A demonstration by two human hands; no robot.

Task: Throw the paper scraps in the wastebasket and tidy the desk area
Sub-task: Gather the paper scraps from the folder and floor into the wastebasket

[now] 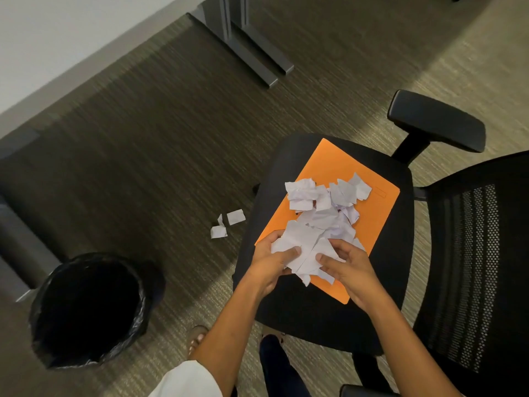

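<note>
A heap of torn white paper scraps (325, 209) lies on an orange folder (375, 209), which rests flat on the seat of a black office chair (320, 313). My left hand (270, 266) and my right hand (347, 266) both close around the near end of the heap, pinching a bunch of scraps between them. Three more scraps (227, 223) lie on the carpet left of the chair. A round wastebasket (88, 309) with a black liner stands on the floor at the lower left, well apart from my hands.
The chair's mesh back (472, 276) and armrest (436, 121) fill the right side. Grey desk legs (252, 50) stand at the top, another dark desk frame (17, 245) at the left beside the wastebasket. My feet (196, 339) are on the carpet below the chair.
</note>
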